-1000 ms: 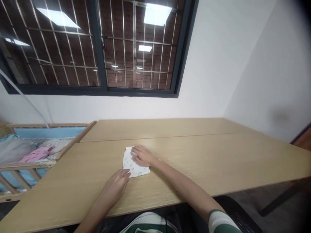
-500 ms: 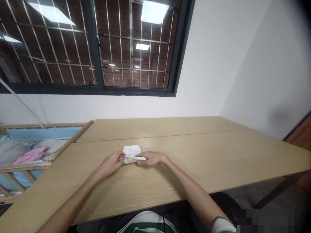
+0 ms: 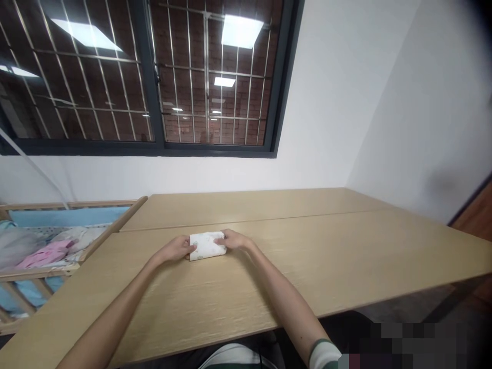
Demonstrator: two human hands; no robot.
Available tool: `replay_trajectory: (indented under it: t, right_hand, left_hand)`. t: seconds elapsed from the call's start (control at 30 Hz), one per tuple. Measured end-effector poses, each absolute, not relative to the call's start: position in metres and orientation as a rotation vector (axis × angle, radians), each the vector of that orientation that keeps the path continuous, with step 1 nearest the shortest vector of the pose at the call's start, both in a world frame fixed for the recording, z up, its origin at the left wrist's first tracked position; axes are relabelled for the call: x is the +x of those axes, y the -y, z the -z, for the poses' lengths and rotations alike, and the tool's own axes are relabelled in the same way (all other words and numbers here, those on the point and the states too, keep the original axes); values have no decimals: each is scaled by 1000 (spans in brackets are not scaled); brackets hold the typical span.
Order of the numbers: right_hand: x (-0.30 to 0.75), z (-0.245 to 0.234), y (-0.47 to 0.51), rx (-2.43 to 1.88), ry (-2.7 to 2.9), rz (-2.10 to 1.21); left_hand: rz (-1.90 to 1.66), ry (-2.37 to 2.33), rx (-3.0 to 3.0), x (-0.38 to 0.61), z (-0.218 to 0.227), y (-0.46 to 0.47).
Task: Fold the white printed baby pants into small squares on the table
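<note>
A small folded white cloth [image 3: 206, 245] with a faint coloured print lies on the wooden table in a flat rectangular bundle. My left hand [image 3: 177, 249] pinches its left edge, the thumb on top and the fingers at the side. At the right end, my right hand [image 3: 233, 239] grips the bundle, its thumb resting across the upper face. The fingers beneath the cloth are partly hidden. What exact kind of cloth item it is cannot be made out.
The pale wooden table [image 3: 307, 246] spreads widely to the right, with a seam along its back part. At left stands a wooden crib [image 3: 126, 215] with blue lining, holding a pink cloth [image 3: 48, 254] and pale bedding. Behind are a white wall and a barred window [image 3: 215, 102].
The cloth's front edge, which both hands held folded up in a narrow strip, now lies over, leaving a smooth rectangle. Both hands have shifted to its two ends. The view tilted slightly upward.
</note>
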State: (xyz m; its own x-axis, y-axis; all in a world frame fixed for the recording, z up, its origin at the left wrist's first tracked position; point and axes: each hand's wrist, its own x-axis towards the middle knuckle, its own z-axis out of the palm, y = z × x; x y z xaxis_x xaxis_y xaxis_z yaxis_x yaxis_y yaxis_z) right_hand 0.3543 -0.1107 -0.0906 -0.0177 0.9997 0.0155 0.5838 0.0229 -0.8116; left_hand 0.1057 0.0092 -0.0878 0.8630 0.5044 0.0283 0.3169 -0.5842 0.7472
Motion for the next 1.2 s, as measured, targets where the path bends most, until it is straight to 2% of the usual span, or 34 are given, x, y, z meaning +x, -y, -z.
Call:
replay_trajectory:
  t: [0.17,0.33,0.47,0.6,0.7,0.83,1.2]
  right_hand:
    - [350,118,102,-1757,1333,-484]
    - [347,131,102,-1816,1249,-348]
    - [335,122,109,-1792,1312,-38]
    - [310,111,118,-1714,1620,256]
    - [296,114,119,-1721,1904,234]
    - [296,126,115,-1819,2105,113]
    - [309,122,122,-1906,2017,-105]
  left_hand:
    - [-372,-776,2359,122,104,-19]
    - [-449,-982,2445,122,119,-15]
    - [-589,-1094,2491,121,119,-6]
    - [-860,-1078,2543,131,120,14]
    - [-889,-841,2654,145,132,27]
    - [-670,-749,2726,156,154,32]
    - [-542,-817,2720,147,170,20]
